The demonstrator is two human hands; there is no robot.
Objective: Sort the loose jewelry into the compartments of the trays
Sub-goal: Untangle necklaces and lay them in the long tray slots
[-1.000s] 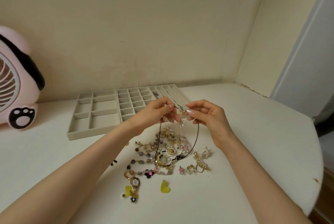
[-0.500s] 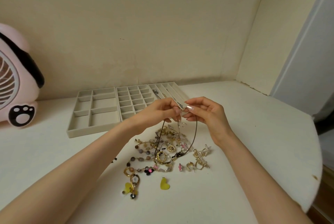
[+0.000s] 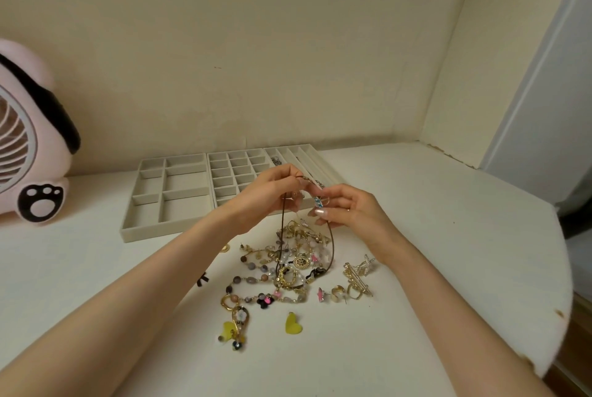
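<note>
Above the jewelry pile [image 3: 301,263] on the desk [image 3: 432,236] | your left hand [image 3: 272,195] is pinching the cord necklace [image 3: 282,223] | your right hand [image 3: 349,211] is pinching its other end | trays [image 3: 166,231] are sitting on the pile's far side

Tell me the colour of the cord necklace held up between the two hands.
Dark brown. The cord necklace shows best in the head view.

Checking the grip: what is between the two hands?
Head view: the brown cord necklace, with its blue charm, spans between the left hand and the right hand.
</note>
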